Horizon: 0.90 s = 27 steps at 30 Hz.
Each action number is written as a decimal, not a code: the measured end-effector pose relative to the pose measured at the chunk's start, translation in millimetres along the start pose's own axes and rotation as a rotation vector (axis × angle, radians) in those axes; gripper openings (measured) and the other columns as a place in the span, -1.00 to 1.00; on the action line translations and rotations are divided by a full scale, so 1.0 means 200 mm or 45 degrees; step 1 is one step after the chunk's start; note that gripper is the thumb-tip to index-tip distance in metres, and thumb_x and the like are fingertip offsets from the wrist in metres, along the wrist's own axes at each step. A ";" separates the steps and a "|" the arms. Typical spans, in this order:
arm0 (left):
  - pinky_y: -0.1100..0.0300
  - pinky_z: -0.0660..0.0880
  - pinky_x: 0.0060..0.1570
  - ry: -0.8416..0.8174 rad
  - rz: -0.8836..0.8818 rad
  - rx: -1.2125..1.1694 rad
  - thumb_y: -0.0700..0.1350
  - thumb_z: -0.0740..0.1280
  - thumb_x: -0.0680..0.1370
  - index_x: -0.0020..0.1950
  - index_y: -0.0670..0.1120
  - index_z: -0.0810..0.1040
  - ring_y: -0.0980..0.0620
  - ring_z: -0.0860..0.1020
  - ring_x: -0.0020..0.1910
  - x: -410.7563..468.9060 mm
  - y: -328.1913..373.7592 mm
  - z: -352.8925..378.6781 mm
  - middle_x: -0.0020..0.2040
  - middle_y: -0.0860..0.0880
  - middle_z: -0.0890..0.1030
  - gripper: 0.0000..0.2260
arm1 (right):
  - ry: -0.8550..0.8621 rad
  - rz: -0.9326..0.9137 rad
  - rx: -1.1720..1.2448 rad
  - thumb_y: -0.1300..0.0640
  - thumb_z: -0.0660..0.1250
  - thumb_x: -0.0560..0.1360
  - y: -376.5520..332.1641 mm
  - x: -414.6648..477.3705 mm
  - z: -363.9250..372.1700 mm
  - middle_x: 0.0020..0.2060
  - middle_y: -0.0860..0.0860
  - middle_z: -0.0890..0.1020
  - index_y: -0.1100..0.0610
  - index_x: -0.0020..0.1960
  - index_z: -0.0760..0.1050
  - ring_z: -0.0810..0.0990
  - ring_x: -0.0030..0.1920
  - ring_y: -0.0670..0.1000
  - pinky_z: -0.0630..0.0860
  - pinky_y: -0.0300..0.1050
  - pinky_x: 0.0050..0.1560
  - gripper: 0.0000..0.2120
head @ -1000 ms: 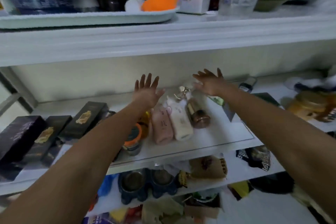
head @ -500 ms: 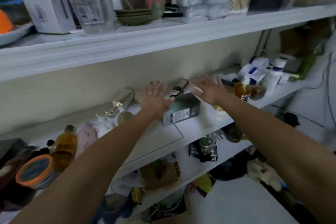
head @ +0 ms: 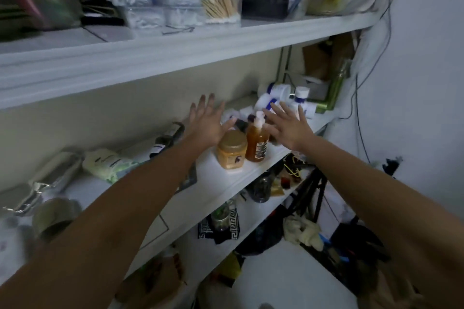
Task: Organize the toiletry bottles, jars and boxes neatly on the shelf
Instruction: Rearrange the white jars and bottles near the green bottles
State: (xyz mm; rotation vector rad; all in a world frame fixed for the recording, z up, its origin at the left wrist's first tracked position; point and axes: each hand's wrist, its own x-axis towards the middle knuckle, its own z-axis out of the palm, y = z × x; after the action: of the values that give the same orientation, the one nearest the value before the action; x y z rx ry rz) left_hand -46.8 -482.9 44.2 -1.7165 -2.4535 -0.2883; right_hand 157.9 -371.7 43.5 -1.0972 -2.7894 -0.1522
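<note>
We hold both bare arms stretched forward. Our left arm [head: 113, 208] enters from 7 o'clock; the left hand [head: 209, 124] is flat, back up, fingers [head: 202, 105] straight and spread toward 12. Our right arm [head: 376, 195] enters from 4 o'clock; the right hand [head: 288, 128], also flat, fans its fingers toward 11. The hands are apart.

On the upper shelf [head: 175, 57] stands a clear tub of wooden-stemmed cotton swabs [head: 221, 0], with stacked clear tubs of white cotton [head: 153, 5] just to its left. A dark cable [head: 357, 108] hangs down the white wall [head: 426, 83]. Lower down, black tripod legs [head: 313, 190] stand near a crumpled pale cloth [head: 303, 231]. A black-and-white patterned cloth [head: 221, 231] lies on the lower shelf [head: 253, 216].
</note>
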 end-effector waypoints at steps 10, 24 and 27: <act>-0.05 -0.23 0.47 0.023 -0.195 -0.249 0.34 -0.11 0.55 0.56 0.07 -0.15 -0.05 -0.18 0.54 0.91 0.35 0.03 0.57 -0.03 -0.16 -0.35 | 0.115 0.160 0.061 -0.18 -0.10 0.61 0.84 0.44 -0.19 0.54 -0.07 0.01 -0.10 0.52 0.00 -0.13 0.53 -0.03 -0.28 0.19 0.45 -0.50; -0.06 -0.18 0.47 -0.085 -0.202 -0.165 0.36 -0.12 0.54 0.56 0.07 -0.12 -0.07 -0.16 0.54 1.58 0.79 0.33 0.57 -0.04 -0.12 -0.34 | -0.007 0.330 0.381 -0.15 -0.07 0.61 1.69 0.77 0.27 0.54 0.04 -0.01 -0.04 0.53 -0.02 -0.09 0.53 0.08 -0.07 0.13 0.49 -0.48; -0.06 -0.18 0.48 -0.101 -0.258 -0.103 0.35 -0.11 0.54 0.56 0.07 -0.12 -0.08 -0.17 0.54 1.70 0.84 0.44 0.57 -0.04 -0.13 -0.34 | -0.040 0.191 0.395 -0.20 -0.07 0.60 1.84 0.97 0.39 0.54 0.04 0.02 -0.02 0.53 -0.01 -0.06 0.53 0.08 -0.03 0.14 0.49 -0.44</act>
State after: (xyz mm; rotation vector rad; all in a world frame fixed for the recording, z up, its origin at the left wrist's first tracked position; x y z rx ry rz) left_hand -6.7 -95.8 46.9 -1.5372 -2.7139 -0.3523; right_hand 261.5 38.3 15.3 -1.2268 -2.6228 0.3057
